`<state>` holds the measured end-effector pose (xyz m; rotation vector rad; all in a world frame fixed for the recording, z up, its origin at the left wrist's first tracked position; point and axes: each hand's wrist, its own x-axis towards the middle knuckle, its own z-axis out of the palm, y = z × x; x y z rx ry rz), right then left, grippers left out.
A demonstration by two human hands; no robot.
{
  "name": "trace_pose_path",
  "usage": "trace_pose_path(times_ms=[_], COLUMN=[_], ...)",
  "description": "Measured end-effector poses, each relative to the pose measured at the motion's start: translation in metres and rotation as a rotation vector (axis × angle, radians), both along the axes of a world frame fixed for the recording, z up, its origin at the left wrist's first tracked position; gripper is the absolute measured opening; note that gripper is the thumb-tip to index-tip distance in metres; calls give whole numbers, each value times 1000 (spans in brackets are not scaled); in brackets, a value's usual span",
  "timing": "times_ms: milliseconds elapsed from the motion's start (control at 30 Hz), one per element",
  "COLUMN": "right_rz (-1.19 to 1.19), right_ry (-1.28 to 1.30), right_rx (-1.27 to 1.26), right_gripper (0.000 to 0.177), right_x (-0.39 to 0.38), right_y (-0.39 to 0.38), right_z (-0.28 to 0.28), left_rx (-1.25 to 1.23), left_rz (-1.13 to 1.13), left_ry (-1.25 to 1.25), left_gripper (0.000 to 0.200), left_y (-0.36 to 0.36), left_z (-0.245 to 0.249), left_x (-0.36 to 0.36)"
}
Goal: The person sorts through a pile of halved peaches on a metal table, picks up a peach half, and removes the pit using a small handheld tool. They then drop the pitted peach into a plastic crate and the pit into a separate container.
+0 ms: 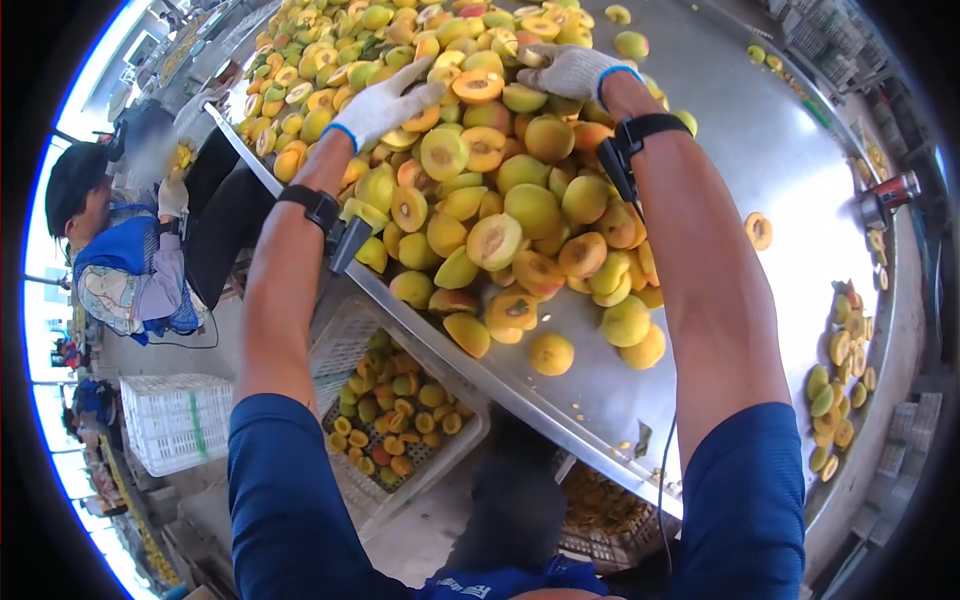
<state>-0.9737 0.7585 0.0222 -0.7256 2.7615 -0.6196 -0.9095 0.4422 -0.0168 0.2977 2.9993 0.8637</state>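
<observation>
A big heap of yellow-orange fruit, whole and halved [480, 190], lies on a round steel table [780, 170]. My left hand [385, 105], in a white knit glove, rests flat on the heap with its fingers spread over a halved fruit [478, 86]. In the same kind of glove, my right hand [570, 70] reaches into the pile farther back and grips a small knife whose tip pokes out to the left. Both wrists carry black straps with small devices.
A white crate [400, 400] of fruit sits on the floor below the table edge, another crate [605, 515] under the table. Another person [130, 250] sits at the left. An empty white crate [175, 420] stands lower left. More fruit [840, 380] lies along the right rim.
</observation>
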Motion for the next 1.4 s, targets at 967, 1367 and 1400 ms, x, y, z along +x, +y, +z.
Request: trace_pose_path(times_ms=[967,1367,1400], right_rz=[-261,-578,-600], right_ry=[-190,292,276], right_rx=[69,-274,-294], right_gripper=[60,32,31], right_x=[260,430,455], right_y=[231,288,284], right_z=[34,74,78], left_rx=[-159,-11,-29], left_rz=[-494,-227,-200], left_ry=[-163,443,454], left_gripper=[82,34,37], left_y=[255,274,265], left_z=[64,111,100], left_x=[153,295,312])
